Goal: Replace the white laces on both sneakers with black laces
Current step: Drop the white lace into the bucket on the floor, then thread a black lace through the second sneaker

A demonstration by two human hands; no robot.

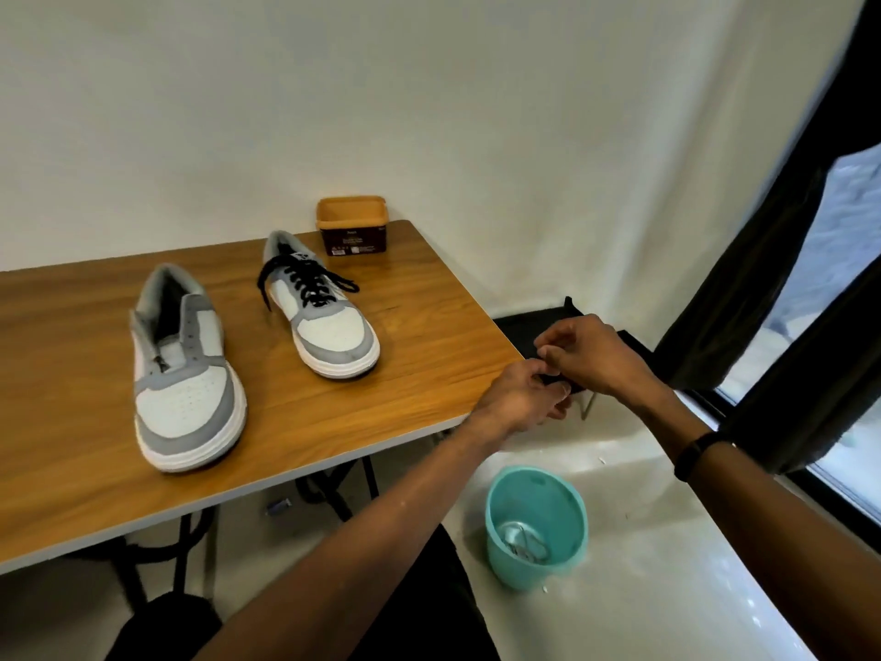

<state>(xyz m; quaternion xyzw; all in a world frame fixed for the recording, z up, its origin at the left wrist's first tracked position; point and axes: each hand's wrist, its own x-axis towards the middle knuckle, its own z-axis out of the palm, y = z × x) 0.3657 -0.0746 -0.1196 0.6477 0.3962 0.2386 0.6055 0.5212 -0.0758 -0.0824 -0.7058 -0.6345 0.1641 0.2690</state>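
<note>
- My left hand (522, 398) and right hand (589, 357) meet just past the table's right edge, fingers curled and pinching a small dark item between them; I judge it to be the second black lace (555, 380), bundled, though it is too small to confirm.
- Step in hand, as I read it: freeing that lace. Done well, I would loosen the bundle fully, find both tips and even the two halves before moving to the shoe.
- Unlaced sneaker (183, 374): near the table's front, eyelets bare, no white lace left. Its long axis runs front to back, toe toward me, heel toward the wall.
- Laced sneaker (322, 305): farther back and to the right, black lace threaded with ends loose. Its axis is slightly angled, toe toward me and to the right.
- Wooden table (71, 469) carries both shoes, well apart.
- Orange-rimmed tub (352, 226) stands at the table's far edge.
- Teal bucket (536, 524) sits on the floor below my hands, with pale contents I cannot identify.
</note>
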